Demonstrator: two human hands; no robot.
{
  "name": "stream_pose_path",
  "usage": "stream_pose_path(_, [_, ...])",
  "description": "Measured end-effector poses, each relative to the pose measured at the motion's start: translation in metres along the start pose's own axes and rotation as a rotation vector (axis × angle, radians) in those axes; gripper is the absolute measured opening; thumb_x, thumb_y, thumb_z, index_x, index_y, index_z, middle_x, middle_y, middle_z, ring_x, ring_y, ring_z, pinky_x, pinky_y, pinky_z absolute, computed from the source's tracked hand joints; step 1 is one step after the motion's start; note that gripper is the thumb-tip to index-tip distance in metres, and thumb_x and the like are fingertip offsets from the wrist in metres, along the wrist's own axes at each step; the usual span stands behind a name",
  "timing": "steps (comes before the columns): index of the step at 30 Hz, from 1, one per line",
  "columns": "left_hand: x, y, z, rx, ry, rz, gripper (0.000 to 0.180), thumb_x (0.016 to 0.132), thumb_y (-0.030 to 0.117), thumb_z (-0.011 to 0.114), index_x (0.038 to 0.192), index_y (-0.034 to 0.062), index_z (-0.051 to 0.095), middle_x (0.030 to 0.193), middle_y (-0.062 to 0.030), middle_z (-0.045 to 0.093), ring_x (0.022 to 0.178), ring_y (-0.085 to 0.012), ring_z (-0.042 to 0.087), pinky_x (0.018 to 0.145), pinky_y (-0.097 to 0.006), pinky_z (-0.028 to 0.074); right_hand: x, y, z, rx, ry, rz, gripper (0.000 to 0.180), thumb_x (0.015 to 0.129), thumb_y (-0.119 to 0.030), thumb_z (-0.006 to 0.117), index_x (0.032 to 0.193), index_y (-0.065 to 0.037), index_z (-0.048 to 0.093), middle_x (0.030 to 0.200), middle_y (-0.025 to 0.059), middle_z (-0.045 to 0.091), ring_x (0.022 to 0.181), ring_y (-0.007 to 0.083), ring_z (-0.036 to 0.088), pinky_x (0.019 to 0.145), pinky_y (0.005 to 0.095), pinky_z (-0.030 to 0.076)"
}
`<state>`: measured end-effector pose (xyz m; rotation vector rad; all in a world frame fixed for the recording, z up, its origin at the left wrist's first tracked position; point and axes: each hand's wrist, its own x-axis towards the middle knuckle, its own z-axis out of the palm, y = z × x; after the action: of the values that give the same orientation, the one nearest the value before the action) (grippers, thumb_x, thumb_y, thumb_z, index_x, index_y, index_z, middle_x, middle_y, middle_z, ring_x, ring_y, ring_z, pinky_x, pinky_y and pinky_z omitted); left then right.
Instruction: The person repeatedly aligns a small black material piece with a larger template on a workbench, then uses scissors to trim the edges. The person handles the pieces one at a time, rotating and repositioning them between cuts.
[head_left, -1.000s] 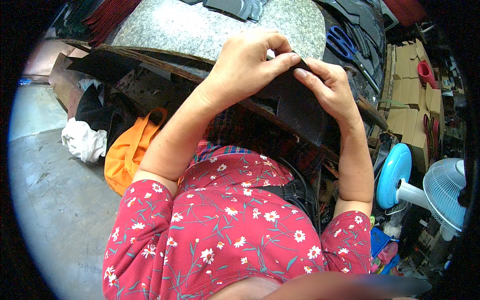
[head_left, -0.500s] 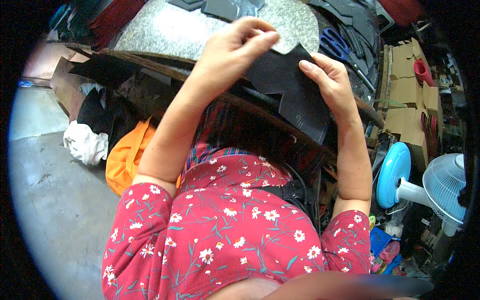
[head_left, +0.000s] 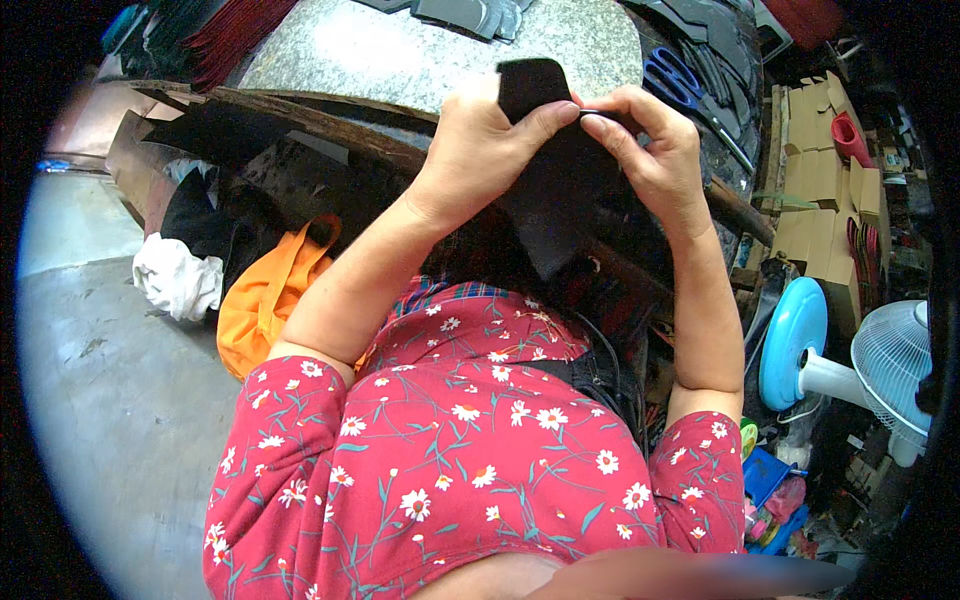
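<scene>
Two hands meet at the upper centre of the frame, both pinched shut on one black leather piece (head_left: 560, 190). Nearest you, the red flowered dress (head_left: 450, 470) fills the lower middle, and your forearms rise from it toward the work. Your left hand (head_left: 480, 150) clamps the piece from the left, thumb pressed across its face near the top edge. Your right hand (head_left: 650, 150) grips it from the right, fingertips closed on the same upper edge, so thumb and fingers nearly touch. The piece hangs between the two hands with its long axis running top to bottom, its narrow end poking above your left thumb and its broad end dropping toward your lap. Neither hand is nearer than the other; they sit level on either side.

Left of your arm lies an orange bag (head_left: 265, 300), with a white cloth (head_left: 178, 280) beside it on the grey floor (head_left: 110, 420). At the lower right stands a white fan (head_left: 890, 365) next to a blue round disc (head_left: 792, 340). Farther up the right edge, plain brown cardboard boxes (head_left: 820, 200) are stacked. Beyond your hands the speckled stone slab (head_left: 400, 50) carries blue-handled scissors (head_left: 675, 80) and grey cut pieces (head_left: 470, 12).
</scene>
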<state>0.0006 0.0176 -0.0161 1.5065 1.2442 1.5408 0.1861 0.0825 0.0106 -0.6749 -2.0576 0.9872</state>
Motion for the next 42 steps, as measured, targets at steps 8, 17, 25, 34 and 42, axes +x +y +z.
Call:
stream_pose_path(8, [-0.004, 0.006, 0.002, -0.232, -0.086, -0.147, 0.023, 0.087, 0.014, 0.075, 0.104, -0.0005, 0.068, 0.083, -0.0028, 0.071, 0.07, -0.0128, 0.065, 0.062, -0.029, 0.052, -0.007, 0.001, -0.02, 0.075, -0.024, 0.168, 0.016, 0.097, -0.012, 0.063, 0.096, 0.003, 0.068, 0.089, -0.0003, 0.064, 0.083, 0.0061, 0.056, 0.076, 0.0213, 0.044])
stream_pose_path(17, [0.031, 0.006, -0.037, 0.316, -0.311, -0.095, 0.043, 0.086, 0.014, 0.075, 0.127, 0.0102, 0.061, 0.092, -0.0089, 0.069, 0.085, -0.0165, 0.065, 0.079, -0.032, 0.053, -0.072, 0.002, -0.12, -1.065, -0.104, 0.428, 0.049, 0.084, -0.032, 0.075, 0.127, -0.013, 0.064, 0.117, 0.0096, 0.065, 0.113, 0.0305, 0.057, 0.097, 0.0421, 0.046])
stream_pose_path(25, [0.041, -0.017, -0.029, 0.506, -0.469, -0.035, 0.033, 0.086, 0.019, 0.073, 0.116, 0.0074, 0.066, 0.076, -0.0092, 0.064, 0.071, -0.0183, 0.061, 0.068, -0.033, 0.05, -0.085, 0.034, -0.115, -0.58, 0.221, 0.289, 0.029, 0.097, -0.024, 0.065, 0.121, -0.006, 0.065, 0.1, 0.0016, 0.069, 0.08, 0.017, 0.064, 0.071, 0.0283, 0.049])
stream_pose_path(34, [0.054, -0.026, -0.033, 0.31, -0.475, -0.155, 0.033, 0.083, 0.013, 0.076, 0.108, 0.0046, 0.056, 0.068, -0.0029, 0.056, 0.064, -0.0112, 0.053, 0.059, -0.03, 0.041, -0.023, 0.002, -0.047, -0.668, 0.139, 0.264, 0.036, 0.098, -0.044, 0.059, 0.13, -0.031, 0.065, 0.103, 0.0038, 0.075, 0.088, 0.0202, 0.073, 0.073, 0.0334, 0.055])
stream_pose_path(42, [0.052, -0.03, -0.021, 0.486, -0.286, 0.105, 0.036, 0.08, 0.019, 0.078, 0.107, 0.0039, 0.06, 0.076, -0.0117, 0.064, 0.072, -0.0241, 0.066, 0.066, -0.037, 0.051, -0.037, -0.011, -0.048, -0.289, 0.289, 0.171, 0.034, 0.096, -0.037, 0.066, 0.128, -0.026, 0.068, 0.096, 0.006, 0.076, 0.071, 0.0119, 0.069, 0.064, 0.0269, 0.052])
